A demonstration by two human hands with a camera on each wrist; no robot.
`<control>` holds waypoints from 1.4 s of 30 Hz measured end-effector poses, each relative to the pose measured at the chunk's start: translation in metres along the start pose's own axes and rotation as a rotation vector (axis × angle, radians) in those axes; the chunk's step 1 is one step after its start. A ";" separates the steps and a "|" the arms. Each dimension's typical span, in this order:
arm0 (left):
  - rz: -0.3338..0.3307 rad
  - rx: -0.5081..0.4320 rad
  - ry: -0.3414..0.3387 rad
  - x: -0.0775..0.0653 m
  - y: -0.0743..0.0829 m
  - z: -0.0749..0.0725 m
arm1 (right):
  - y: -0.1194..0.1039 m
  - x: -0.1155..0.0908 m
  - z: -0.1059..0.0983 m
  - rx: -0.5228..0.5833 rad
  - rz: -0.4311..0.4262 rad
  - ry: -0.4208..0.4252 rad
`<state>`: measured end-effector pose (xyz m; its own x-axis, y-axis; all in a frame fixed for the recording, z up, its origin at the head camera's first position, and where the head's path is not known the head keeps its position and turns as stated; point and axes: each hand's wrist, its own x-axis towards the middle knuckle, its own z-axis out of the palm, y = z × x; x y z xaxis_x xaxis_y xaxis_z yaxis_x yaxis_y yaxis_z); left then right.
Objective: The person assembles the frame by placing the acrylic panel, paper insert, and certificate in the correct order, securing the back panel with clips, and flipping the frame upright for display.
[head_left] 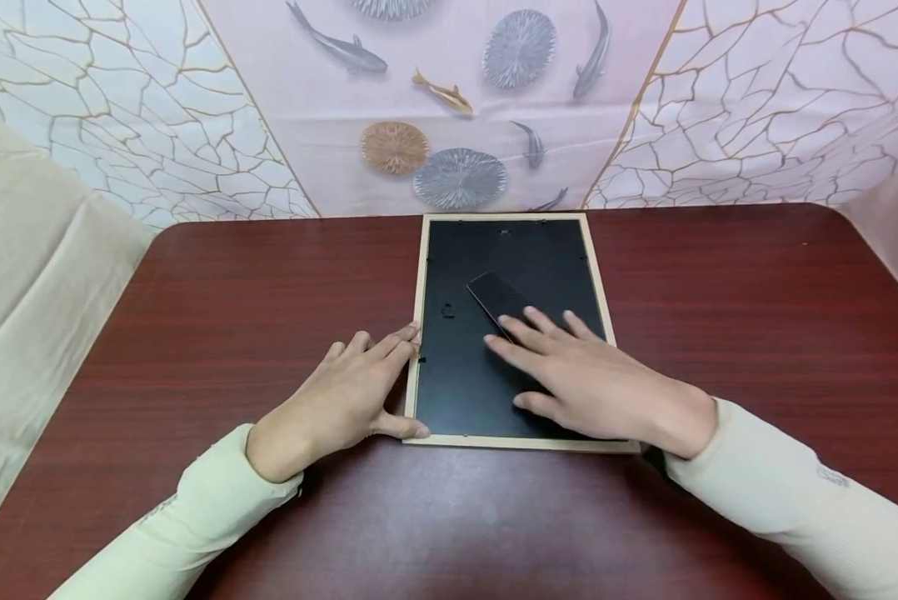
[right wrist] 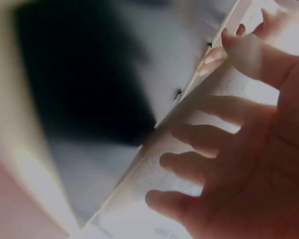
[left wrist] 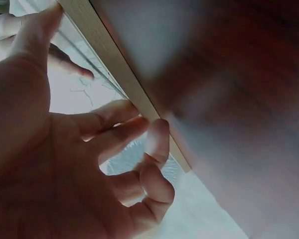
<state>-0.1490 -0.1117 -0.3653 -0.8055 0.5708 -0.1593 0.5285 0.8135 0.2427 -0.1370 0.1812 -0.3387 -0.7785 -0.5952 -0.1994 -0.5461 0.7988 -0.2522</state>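
Note:
A picture frame (head_left: 524,445) with a pale wooden rim lies back side up on the table, its black backing (head_left: 456,392) showing. On the backing a flat black stand leg (head_left: 496,293) lies slanted, its lower part hidden under my right hand (head_left: 580,375). That hand is spread palm down over the leg and backing; whether the palm touches cannot be told. My left hand (head_left: 347,396) is at the frame's near left corner, thumb by the corner and fingertips against the left side. In the left wrist view, the fingertips touch the wooden edge (left wrist: 107,47), some fingers bent.
The dark red wooden table (head_left: 269,292) surrounds the frame. A patterned cloth (head_left: 449,92) with fish and round motifs hangs behind its far edge. Pale cloth (head_left: 37,317) hangs at the left. Small dark tabs and a hanger (head_left: 448,311) stick up from the backing.

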 end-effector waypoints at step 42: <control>-0.153 0.092 0.055 0.024 0.055 0.006 | 0.078 -0.077 0.034 0.258 0.150 0.153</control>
<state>-0.1375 -0.0524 -0.3611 -0.8904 0.4348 -0.1346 0.4189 0.8985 0.1311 -0.1090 0.2870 -0.3748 -0.8923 -0.4369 -0.1131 -0.3406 0.8164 -0.4663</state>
